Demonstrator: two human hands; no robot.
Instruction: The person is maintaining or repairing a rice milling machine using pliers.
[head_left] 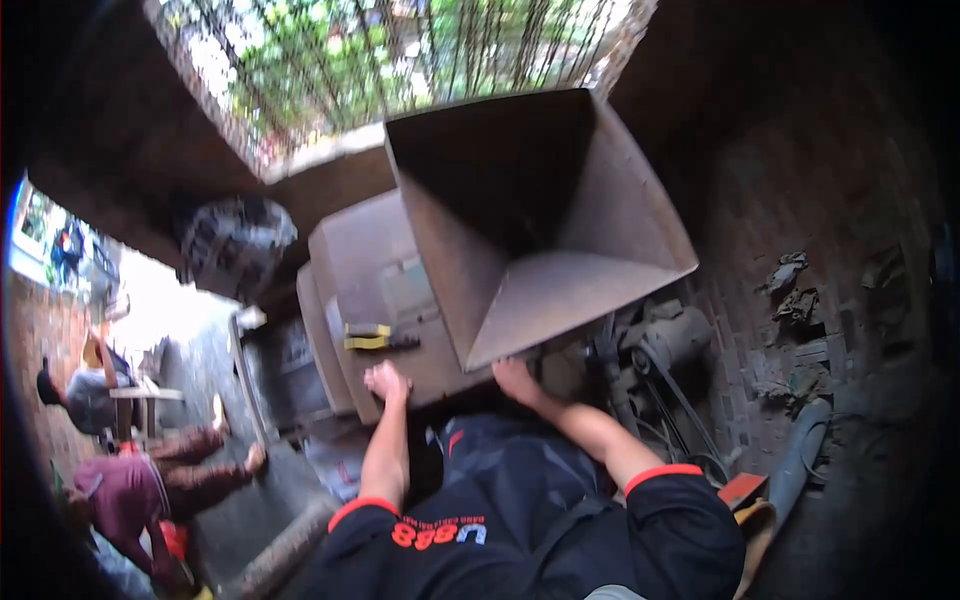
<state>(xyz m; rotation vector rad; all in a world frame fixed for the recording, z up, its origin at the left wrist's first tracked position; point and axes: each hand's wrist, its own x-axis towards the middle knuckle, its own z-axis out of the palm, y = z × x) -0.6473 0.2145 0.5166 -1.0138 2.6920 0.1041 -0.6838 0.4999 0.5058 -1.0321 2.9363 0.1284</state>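
A large rusty metal hopper (585,295), square and tapering inward, sits atop a brown metal machine housing (365,255). My left hand (387,381) is at the near edge of the housing, its fingers curled over that edge. Just beyond it, apart from my fingers, lies a yellow-and-black hand tool (368,338) whose kind I cannot make out. At the hopper's near lower corner, my right hand (514,380) has its fingers bent against the rim; the fingertips are partly hidden.
To the right, a motor (675,335) with a drive belt (680,405) stands by a brick wall (830,240). A grey pipe (800,460) leans nearby. Two people are at left, one in a maroon top (120,492), one in grey (92,395) near a plastic stool (146,394). A barred window is beyond.
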